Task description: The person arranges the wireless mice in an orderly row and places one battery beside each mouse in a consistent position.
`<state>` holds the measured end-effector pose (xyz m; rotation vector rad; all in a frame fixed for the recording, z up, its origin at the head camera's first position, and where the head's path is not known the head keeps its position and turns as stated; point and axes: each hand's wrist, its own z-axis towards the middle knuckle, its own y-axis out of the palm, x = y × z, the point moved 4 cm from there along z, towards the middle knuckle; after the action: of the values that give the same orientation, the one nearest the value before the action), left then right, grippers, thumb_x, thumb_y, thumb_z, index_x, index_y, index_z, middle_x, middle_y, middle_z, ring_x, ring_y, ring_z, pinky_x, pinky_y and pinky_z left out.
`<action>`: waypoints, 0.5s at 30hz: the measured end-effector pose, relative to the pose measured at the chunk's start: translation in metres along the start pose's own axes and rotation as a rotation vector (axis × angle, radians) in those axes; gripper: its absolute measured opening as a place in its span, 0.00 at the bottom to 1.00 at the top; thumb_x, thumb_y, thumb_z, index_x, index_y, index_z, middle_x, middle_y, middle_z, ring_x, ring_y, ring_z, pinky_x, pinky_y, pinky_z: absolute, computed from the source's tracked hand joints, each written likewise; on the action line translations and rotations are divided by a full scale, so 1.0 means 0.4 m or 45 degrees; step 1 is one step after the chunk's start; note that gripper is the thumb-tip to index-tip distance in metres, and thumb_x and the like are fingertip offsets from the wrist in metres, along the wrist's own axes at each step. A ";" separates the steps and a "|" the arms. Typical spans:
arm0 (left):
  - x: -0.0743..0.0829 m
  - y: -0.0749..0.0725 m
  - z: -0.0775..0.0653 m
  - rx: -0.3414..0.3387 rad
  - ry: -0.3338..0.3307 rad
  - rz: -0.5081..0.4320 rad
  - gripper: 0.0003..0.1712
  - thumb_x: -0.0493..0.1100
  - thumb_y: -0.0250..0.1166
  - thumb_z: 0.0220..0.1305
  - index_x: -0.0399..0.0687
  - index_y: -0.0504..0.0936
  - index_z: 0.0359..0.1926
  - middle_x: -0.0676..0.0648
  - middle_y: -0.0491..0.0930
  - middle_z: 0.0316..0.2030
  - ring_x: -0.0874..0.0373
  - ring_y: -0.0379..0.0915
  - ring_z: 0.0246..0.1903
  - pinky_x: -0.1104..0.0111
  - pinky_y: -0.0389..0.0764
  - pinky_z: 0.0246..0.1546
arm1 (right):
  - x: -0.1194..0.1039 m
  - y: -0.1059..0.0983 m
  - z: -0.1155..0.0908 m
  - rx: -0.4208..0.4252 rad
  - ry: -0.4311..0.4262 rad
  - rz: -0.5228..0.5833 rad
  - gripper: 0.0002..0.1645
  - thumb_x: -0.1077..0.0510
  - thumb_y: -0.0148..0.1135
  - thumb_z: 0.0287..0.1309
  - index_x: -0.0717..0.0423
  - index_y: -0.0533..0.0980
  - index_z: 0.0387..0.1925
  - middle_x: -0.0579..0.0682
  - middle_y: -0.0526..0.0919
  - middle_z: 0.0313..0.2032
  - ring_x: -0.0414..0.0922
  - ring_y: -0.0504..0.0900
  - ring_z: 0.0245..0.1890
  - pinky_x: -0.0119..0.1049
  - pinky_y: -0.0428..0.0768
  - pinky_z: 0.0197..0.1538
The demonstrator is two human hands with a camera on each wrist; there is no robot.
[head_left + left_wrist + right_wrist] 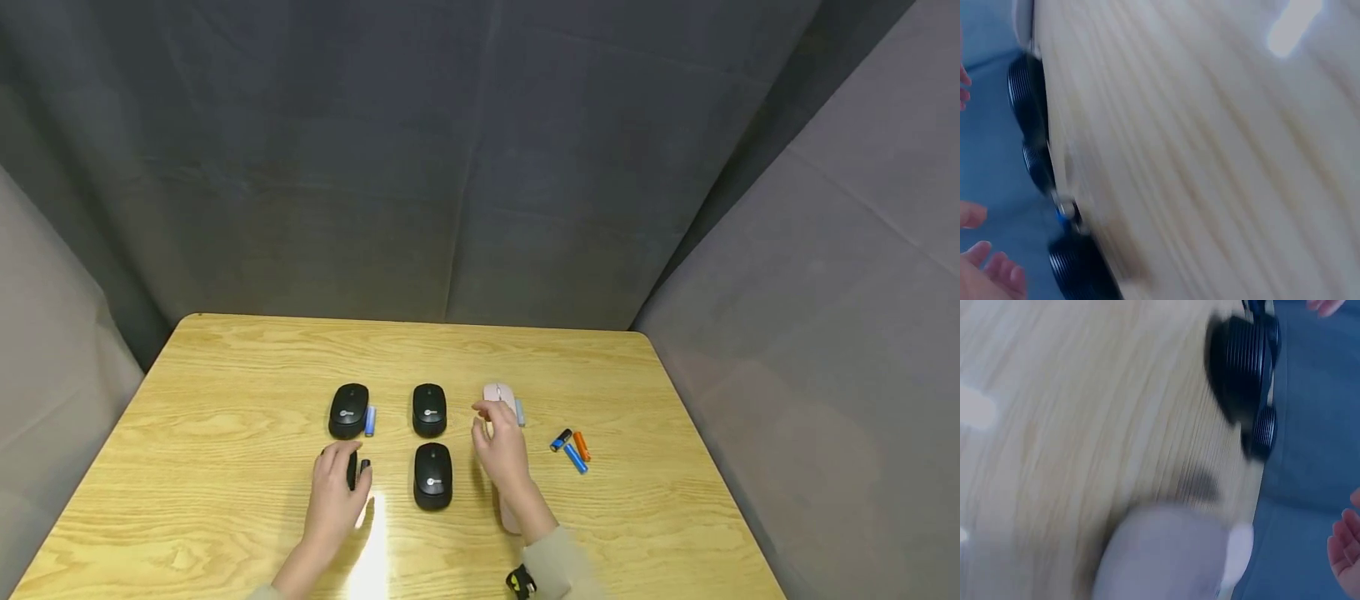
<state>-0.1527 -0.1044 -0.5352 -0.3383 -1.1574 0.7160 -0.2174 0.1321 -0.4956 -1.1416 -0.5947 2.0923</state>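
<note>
My left hand (337, 496) hovers over a black mouse (352, 472), which it partly hides, and a small dark battery (365, 465) shows by its fingers. In the left wrist view the fingers (1000, 272) are spread, with nothing between them. Above a pale mouse (510, 515) at the near right, my right hand (501, 446) has loosely bent fingers; its arm covers most of that mouse. Just beyond its fingertips lies a second pale mouse (498, 392), a grey-blue battery (520, 412) beside it. The right wrist view shows this hand (1347, 550) holding nothing.
Black mice stand at the back left (348, 410), back middle (430, 409) and front middle (432, 475). A blue battery (371, 421) lies beside the back-left one. Farther right are a black-and-blue battery (561, 440), an orange battery (582, 446) and a blue battery (576, 458).
</note>
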 end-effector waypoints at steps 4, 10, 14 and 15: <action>0.050 0.037 -0.002 0.046 0.162 -0.025 0.21 0.31 0.69 0.45 0.35 0.76 0.44 0.42 0.74 0.42 0.46 0.69 0.44 0.57 0.76 0.42 | 0.078 -0.040 -0.003 0.055 0.094 -0.042 0.13 0.70 0.60 0.49 0.58 0.77 0.40 0.52 0.78 0.35 0.48 0.77 0.37 0.40 0.77 0.40; 0.125 0.096 -0.004 0.010 0.277 -0.102 0.19 0.32 0.68 0.47 0.38 0.77 0.43 0.46 0.74 0.41 0.51 0.70 0.43 0.60 0.75 0.43 | 0.159 -0.095 -0.016 0.066 0.206 -0.086 0.14 0.71 0.60 0.50 0.61 0.76 0.42 0.55 0.77 0.38 0.51 0.75 0.40 0.42 0.76 0.43; 0.175 0.128 0.001 -0.058 0.302 -0.170 0.18 0.33 0.67 0.50 0.39 0.76 0.44 0.47 0.74 0.43 0.53 0.70 0.45 0.62 0.76 0.44 | 0.196 -0.126 -0.029 0.041 0.190 -0.116 0.15 0.72 0.60 0.50 0.64 0.75 0.42 0.58 0.76 0.39 0.53 0.74 0.41 0.43 0.78 0.40; 0.187 0.137 0.002 -0.077 0.311 -0.186 0.18 0.34 0.67 0.50 0.39 0.76 0.45 0.47 0.73 0.44 0.53 0.70 0.46 0.63 0.76 0.44 | 0.205 -0.134 -0.034 0.032 0.192 -0.132 0.15 0.72 0.60 0.50 0.65 0.75 0.43 0.59 0.76 0.40 0.54 0.74 0.42 0.44 0.78 0.40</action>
<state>-0.1557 -0.0141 -0.5139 -0.3769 -0.9615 0.4976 -0.2196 0.2296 -0.5123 -1.2156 -0.5430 1.9018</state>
